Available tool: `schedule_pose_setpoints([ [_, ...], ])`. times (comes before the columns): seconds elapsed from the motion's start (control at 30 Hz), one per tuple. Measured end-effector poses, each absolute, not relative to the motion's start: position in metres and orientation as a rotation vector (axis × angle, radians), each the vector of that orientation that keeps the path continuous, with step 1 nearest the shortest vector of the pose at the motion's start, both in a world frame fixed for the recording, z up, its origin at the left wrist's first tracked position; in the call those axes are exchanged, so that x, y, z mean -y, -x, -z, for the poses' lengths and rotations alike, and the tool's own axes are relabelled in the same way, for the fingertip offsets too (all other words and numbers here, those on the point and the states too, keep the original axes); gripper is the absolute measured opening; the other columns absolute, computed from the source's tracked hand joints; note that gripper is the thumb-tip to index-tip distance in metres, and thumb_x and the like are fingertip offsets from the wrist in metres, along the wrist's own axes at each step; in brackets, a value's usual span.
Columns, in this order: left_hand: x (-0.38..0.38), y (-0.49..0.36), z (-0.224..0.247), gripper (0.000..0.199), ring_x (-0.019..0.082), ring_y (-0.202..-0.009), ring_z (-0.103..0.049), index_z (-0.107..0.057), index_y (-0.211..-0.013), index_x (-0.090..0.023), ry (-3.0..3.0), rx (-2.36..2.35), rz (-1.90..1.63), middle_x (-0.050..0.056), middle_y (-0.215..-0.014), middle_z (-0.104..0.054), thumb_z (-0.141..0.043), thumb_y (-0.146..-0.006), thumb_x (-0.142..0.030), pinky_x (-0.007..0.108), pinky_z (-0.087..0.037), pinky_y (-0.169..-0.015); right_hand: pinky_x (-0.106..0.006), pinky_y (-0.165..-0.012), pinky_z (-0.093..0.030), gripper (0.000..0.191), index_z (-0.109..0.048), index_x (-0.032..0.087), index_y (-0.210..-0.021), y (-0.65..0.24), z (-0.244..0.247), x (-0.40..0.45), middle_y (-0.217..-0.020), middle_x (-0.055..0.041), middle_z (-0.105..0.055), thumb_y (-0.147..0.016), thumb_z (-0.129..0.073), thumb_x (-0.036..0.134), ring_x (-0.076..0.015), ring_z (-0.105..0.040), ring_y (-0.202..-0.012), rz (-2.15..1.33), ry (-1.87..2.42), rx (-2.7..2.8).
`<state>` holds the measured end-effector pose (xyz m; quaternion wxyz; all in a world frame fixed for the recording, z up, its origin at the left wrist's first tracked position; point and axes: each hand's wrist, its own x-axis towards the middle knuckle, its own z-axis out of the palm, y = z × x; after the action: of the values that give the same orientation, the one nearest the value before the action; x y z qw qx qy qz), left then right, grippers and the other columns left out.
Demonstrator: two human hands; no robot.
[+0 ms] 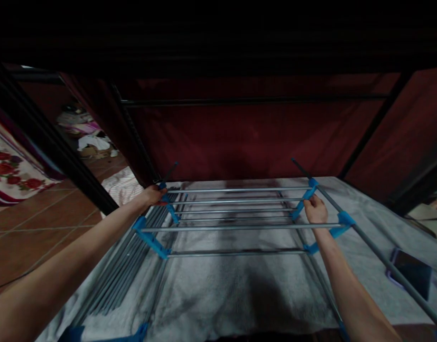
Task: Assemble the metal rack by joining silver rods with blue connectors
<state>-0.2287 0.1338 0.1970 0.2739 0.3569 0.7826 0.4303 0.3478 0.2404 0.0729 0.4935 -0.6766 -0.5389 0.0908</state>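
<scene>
A rack frame of grey metal tubes [239,228] with blue plastic connectors lies across a light grey cloth. At its far left corner, my left hand [153,195] is closed round a blue connector [172,212], the fingers over its upper end. On the opposite side, my right hand [316,210] pinches another blue connector [309,193]; its fingertips are partly hidden. Several thin crossbars run between the two sides. Nearer to me, a second pair of blue connectors, left [153,242] and right [345,218], carries more bars.
Loose grey tubes [127,266] lie in a row on the left of the cloth [218,294]. A phone [412,273] rests at the right. Dark posts [51,142] and a dark red panel [232,137] stand around the cloth. Clothes [81,126] are piled on the tiled floor.
</scene>
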Motion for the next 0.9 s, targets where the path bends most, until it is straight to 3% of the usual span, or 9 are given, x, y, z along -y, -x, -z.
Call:
schedule_pose_setpoints([
  [0.3, -0.173, 0.218, -0.203, 0.011, 0.019, -0.081, -0.066, -0.064, -0.087, -0.017, -1.054, -2.198, -0.985, 0.001, -0.078, -0.062, -0.068, -0.078, -0.023, 0.028, -0.061, -0.067, -0.031, -0.063, -0.037, 0.023, -0.066, 0.021, -0.076, -0.349, -0.076, -0.283, -0.065, -0.0036, -0.058, -0.073, -0.05, 0.037, -0.0213, -0.054, -0.068, -0.283, 1.713, 1.338],
  [0.73, -0.227, 0.227, -0.189, 0.032, 0.021, -0.076, -0.07, -0.069, -0.106, -0.014, -1.074, -2.258, -0.916, 0.007, -0.082, -0.071, -0.074, -0.08, -0.032, 0.029, -0.06, -0.064, -0.038, -0.078, -0.047, 0.027, -0.072, 0.016, -0.093, -0.338, -0.071, -0.327, -0.079, -0.012, -0.066, -0.075, -0.057, 0.029, -0.0315, -0.065, -0.09, -0.298, 1.83, 1.348],
  [0.9, -0.237, 0.232, -0.179, 0.031, 0.022, -0.075, -0.071, -0.069, -0.105, -0.014, -1.07, -2.282, -0.892, 0.009, -0.086, -0.073, -0.068, -0.084, -0.037, 0.029, -0.059, -0.065, -0.038, -0.082, -0.048, 0.035, -0.07, 0.018, -0.104, -0.334, -0.057, -0.332, -0.087, -0.0105, -0.065, -0.073, -0.055, 0.027, -0.0281, -0.063, -0.087, -0.306, 1.775, 1.356],
])
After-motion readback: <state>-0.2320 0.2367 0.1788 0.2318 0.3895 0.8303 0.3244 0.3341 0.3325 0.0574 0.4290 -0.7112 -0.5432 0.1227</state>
